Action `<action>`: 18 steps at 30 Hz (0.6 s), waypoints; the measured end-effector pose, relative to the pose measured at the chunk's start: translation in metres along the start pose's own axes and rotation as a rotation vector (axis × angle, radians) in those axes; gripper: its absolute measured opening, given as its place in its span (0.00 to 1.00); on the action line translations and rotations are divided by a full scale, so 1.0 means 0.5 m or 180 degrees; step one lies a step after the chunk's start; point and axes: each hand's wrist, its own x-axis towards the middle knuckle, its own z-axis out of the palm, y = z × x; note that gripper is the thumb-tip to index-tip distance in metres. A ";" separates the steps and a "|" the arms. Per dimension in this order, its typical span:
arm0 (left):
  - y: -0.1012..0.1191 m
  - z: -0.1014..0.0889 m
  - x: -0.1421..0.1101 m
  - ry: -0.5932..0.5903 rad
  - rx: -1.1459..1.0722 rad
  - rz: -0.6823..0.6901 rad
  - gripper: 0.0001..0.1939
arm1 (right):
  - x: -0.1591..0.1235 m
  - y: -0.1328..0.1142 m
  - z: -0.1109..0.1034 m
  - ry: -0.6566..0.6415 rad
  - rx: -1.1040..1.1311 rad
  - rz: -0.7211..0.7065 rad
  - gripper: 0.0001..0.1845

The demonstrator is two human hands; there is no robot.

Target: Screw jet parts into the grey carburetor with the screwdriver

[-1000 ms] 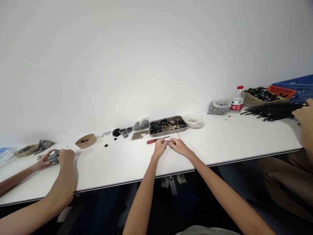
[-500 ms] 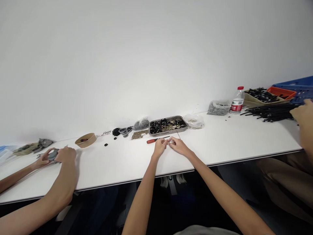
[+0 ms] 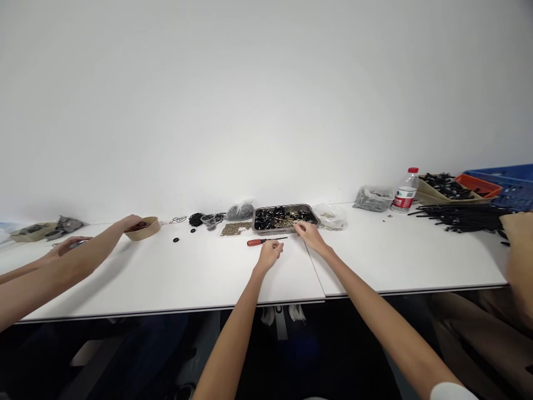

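My left hand is over the white table just in front of a red-handled screwdriver, its fingers curled together; anything in them is too small to make out. At the front right rim of a metal tray is my right hand, thumb and fingers pinched over the brass-coloured parts. Whether a part is between those fingertips cannot be made out. Black parts fill the left side of the tray.
Left of the tray are small brass pieces, a bag of dark parts and a clear cup. A clear bag, bottle and black tubes are rightward. A co-worker's hand reaches into a round container.
My hands, together before, have parted: the right moved forward to the tray's edge, the left stayed near the screwdriver. The left co-worker's hand moved from a grey part to the round container.
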 end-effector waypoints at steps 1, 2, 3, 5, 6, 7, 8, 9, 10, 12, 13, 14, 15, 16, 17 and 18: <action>0.000 0.000 0.000 -0.0003 0.0005 -0.0013 0.19 | 0.022 0.007 -0.015 0.0023 -0.0110 0.0071 0.18; 0.000 0.000 -0.001 -0.0006 0.0013 -0.0024 0.19 | 0.044 0.016 -0.028 0.0015 -0.0217 0.0146 0.17; -0.001 -0.001 -0.001 -0.0009 0.0023 -0.0035 0.19 | 0.065 0.025 -0.040 -0.0025 -0.0317 0.0216 0.16; -0.002 -0.001 -0.001 -0.0008 0.0049 -0.0051 0.19 | 0.100 0.045 -0.055 -0.0174 -0.0491 0.0334 0.17; -0.003 -0.001 -0.001 -0.0005 0.0062 -0.0057 0.18 | 0.115 0.054 -0.058 -0.0267 -0.0564 0.0383 0.17; -0.003 -0.001 -0.001 0.0000 0.0074 -0.0061 0.18 | 0.126 0.062 -0.059 -0.0368 -0.0626 0.0423 0.17; -0.004 -0.001 -0.001 0.0005 0.0085 -0.0064 0.18 | 0.136 0.070 -0.057 -0.0472 -0.0677 0.0456 0.17; -0.004 -0.001 -0.001 0.0009 0.0094 -0.0066 0.18 | 0.144 0.076 -0.054 -0.0575 -0.0719 0.0481 0.17; -0.004 -0.001 -0.001 0.0012 0.0103 -0.0067 0.17 | 0.151 0.080 -0.049 -0.0672 -0.0753 0.0500 0.17; -0.004 -0.001 -0.001 0.0015 0.0116 -0.0070 0.18 | 0.161 0.087 -0.039 -0.0821 -0.0806 0.0529 0.17; -0.004 -0.001 -0.001 0.0016 0.0122 -0.0071 0.18 | 0.166 0.088 -0.034 -0.0867 -0.0826 0.0543 0.17; -0.004 -0.001 -0.002 0.0017 0.0126 -0.0071 0.18 | 0.170 0.089 -0.030 -0.0887 -0.0842 0.0554 0.17; -0.003 -0.001 -0.002 0.0019 0.0131 -0.0070 0.18 | 0.173 0.090 -0.027 -0.0882 -0.0853 0.0562 0.17; -0.003 -0.001 -0.002 0.0021 0.0136 -0.0065 0.19 | 0.176 0.091 -0.024 -0.0852 -0.0861 0.0563 0.17; -0.002 -0.001 -0.002 0.0024 0.0140 -0.0061 0.19 | 0.179 0.091 -0.022 -0.0797 -0.0867 0.0559 0.17; -0.002 -0.001 -0.002 0.0028 0.0145 -0.0057 0.19 | 0.180 0.091 -0.020 -0.0707 -0.0875 0.0540 0.17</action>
